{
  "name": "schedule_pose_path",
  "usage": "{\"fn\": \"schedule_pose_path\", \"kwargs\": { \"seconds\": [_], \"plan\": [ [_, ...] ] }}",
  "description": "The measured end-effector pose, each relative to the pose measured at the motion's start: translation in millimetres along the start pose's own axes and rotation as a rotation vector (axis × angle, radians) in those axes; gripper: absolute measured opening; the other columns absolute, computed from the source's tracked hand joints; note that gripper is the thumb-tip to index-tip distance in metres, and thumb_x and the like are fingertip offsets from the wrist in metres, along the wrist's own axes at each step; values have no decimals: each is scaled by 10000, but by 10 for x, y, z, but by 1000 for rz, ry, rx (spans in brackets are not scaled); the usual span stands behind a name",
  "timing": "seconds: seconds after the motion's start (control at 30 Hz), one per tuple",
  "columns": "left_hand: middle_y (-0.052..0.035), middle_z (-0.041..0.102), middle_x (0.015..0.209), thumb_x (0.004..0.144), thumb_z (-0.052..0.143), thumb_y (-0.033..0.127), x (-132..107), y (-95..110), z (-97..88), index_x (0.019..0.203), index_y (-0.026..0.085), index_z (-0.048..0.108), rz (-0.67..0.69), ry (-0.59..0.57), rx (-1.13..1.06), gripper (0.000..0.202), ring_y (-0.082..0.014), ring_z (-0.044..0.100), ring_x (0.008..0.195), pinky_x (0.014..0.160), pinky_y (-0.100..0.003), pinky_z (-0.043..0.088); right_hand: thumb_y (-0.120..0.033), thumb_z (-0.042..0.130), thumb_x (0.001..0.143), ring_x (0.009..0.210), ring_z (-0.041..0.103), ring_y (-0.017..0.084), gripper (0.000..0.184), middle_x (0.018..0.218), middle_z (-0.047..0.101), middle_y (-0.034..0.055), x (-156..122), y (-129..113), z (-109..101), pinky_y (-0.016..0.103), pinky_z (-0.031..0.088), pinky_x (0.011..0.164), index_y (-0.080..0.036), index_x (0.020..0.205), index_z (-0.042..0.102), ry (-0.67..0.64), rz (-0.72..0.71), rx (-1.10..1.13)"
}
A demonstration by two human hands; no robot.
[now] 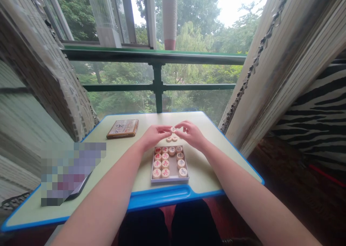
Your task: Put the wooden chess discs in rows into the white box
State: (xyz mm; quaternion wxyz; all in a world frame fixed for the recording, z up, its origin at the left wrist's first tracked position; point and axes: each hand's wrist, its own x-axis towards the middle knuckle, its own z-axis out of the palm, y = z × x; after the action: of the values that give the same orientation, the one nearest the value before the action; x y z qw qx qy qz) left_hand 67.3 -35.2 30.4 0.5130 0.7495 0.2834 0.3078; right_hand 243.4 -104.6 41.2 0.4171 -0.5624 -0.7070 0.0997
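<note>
A shallow grey tray [169,180] lies on the pale table [200,174] and holds several round wooden chess discs with red characters. Just beyond its far edge lie two loose discs [172,139]. My left hand [154,135] and my right hand [191,132] meet above them. Their fingertips pinch one disc [173,129] between them. Both hands have curled fingers.
A brown box lid [123,128] with printed writing lies at the table's far left. A blurred-out object [67,174] covers the near left corner. The table has a blue rim with a groove [167,197] at the front. A green railing [158,87] and glass stand behind.
</note>
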Motion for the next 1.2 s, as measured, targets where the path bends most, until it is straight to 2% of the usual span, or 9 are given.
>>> {"fn": "schedule_pose_path", "kwargs": {
  "seconds": [0.13,0.33,0.47,0.6,0.7,0.87,1.03,1.2],
  "plan": [
    [-128,689,989,630,723,385,-20,59,24,1075,105,641,-5,14,-43,533,-241,617,924,838,-379,472,-270,600,765,706,524,109,192,895,610,49,-19,8,-6,239,439,643,-169,917,660,43,-11,43],
    [-112,698,963,614,732,417,-50,143,50,968,129,690,26,94,-59,459,-228,611,882,793,-357,460,-287,602,766,674,515,108,181,878,605,52,-17,16,21,252,445,618,-173,892,664,70,-37,106],
    [-99,696,934,651,709,416,-43,128,35,988,145,686,14,57,-104,433,-183,589,807,687,-296,434,-282,646,722,669,508,105,181,883,604,44,-25,-20,9,248,443,602,-176,869,654,77,-40,135],
    [-84,682,887,703,664,424,-31,90,14,1048,166,668,16,-27,-159,432,-143,547,734,626,-263,389,-312,667,704,662,504,104,207,886,601,44,-29,-39,-4,247,439,589,-171,854,639,100,-35,140],
    [-75,669,873,714,654,424,-29,79,11,1039,170,674,23,-52,-192,412,-128,528,713,620,-253,377,-353,673,700,661,503,103,231,885,598,46,-26,-26,3,248,438,585,-165,827,629,119,-34,144],
    [-60,659,840,734,638,413,-32,94,18,1002,174,685,8,-85,-222,362,-123,524,702,627,-249,376,-360,660,719,657,502,101,263,882,592,38,-23,-3,13,243,434,576,-191,918,637,101,-59,159],
    [-63,651,793,754,620,412,-31,103,56,932,144,693,-22,-74,-260,329,-116,519,673,612,-241,373,-353,682,693,652,496,104,223,866,596,33,-28,0,27,246,430,572,-183,818,613,126,-67,144],
    [-52,643,740,735,650,382,-34,117,127,859,128,671,-35,-57,-402,283,-127,559,706,637,-239,390,-319,693,673,663,488,114,219,842,578,29,-40,-5,45,257,427,586,-180,776,558,156,-71,79]
  ]
}}
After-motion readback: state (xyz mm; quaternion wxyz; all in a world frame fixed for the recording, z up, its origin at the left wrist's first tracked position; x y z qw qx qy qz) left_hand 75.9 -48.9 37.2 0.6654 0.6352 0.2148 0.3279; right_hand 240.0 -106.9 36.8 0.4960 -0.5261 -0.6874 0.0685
